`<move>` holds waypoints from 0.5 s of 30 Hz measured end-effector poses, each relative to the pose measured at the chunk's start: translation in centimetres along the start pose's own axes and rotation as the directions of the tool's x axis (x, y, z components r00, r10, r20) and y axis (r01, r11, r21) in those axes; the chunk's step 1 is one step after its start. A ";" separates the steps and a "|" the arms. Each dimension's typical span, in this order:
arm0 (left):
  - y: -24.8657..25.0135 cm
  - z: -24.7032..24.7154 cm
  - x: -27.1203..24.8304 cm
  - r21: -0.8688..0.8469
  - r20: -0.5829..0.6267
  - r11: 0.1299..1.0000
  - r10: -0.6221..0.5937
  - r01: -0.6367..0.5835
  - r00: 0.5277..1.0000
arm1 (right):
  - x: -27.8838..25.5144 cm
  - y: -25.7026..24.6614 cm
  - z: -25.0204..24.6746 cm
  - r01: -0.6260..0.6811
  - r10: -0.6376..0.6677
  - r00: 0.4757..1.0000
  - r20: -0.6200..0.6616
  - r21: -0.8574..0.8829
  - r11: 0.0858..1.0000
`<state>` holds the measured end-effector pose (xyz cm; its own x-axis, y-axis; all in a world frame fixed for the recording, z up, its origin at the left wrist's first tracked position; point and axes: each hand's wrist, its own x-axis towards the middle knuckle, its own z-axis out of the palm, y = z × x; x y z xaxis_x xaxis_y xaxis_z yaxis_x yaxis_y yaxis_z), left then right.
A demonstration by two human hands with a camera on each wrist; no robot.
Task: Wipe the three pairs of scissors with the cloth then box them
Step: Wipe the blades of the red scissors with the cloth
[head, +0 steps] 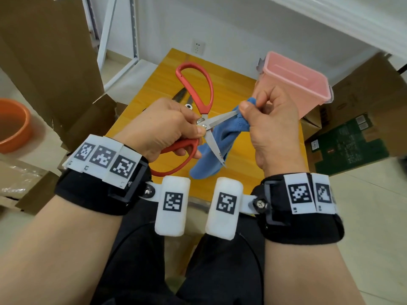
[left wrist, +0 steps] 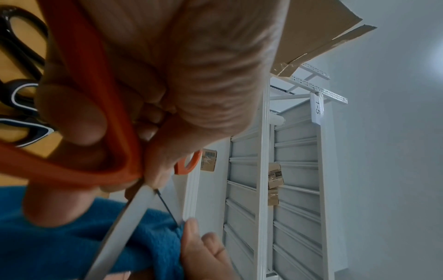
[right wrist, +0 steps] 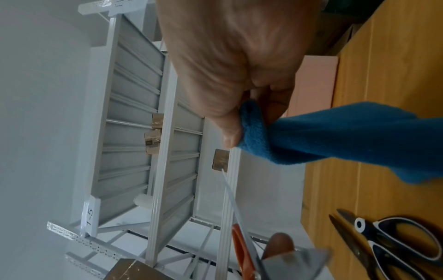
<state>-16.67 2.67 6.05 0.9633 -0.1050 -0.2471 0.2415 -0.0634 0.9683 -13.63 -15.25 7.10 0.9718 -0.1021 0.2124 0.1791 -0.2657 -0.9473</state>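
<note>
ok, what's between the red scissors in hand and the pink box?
Head view: the right hand, pinching the blue cloth over one blade of the red scissors, sits before the pink box.

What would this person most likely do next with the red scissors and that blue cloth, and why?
Probably draw the right hand with the blue cloth along the upper blade again, or move to the lower one. The left hand holds the red scissors spread open, the cloth pinches only the upper blade's tip, and the lower blade is bare. The pink box looks empty.
</note>
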 end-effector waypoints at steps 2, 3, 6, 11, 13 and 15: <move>-0.1 -0.4 -0.2 -0.020 0.012 1.000 -0.014 0.015 1.000 | 0.3 -0.1 -0.6 0.009 -0.010 0.999 -0.045 -0.024 1.000; 0.0 -0.6 -0.3 -0.034 0.021 0.999 -0.017 0.018 1.000 | 0.4 -0.2 -0.9 0.013 -0.015 0.997 -0.072 -0.028 1.000; 0.2 -1.2 -0.5 -0.093 0.049 0.995 -0.022 0.026 0.999 | 0.6 -0.4 -1.6 0.011 -0.008 0.995 -0.099 0.026 1.000; 0.2 -1.6 -0.7 -0.150 0.089 0.988 -0.022 0.035 0.996 | 0.5 -0.8 -1.6 -0.051 0.058 0.997 -0.048 0.136 0.989; 0.1 -1.7 -0.8 -0.158 0.095 0.987 -0.015 0.030 0.995 | 0.4 -0.8 -1.4 -0.073 0.079 0.996 -0.039 0.141 0.987; 0.0 -1.7 -0.8 -0.163 0.094 0.986 -0.014 0.030 0.995 | 0.1 -0.6 -1.2 -0.111 0.116 0.993 -0.013 0.177 0.978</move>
<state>-17.23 4.46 6.32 0.9445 -0.1966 -0.2631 0.2857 0.0966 0.9534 -13.79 -16.22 8.00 0.9839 -0.1450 0.1047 0.0940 -0.0791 -0.9924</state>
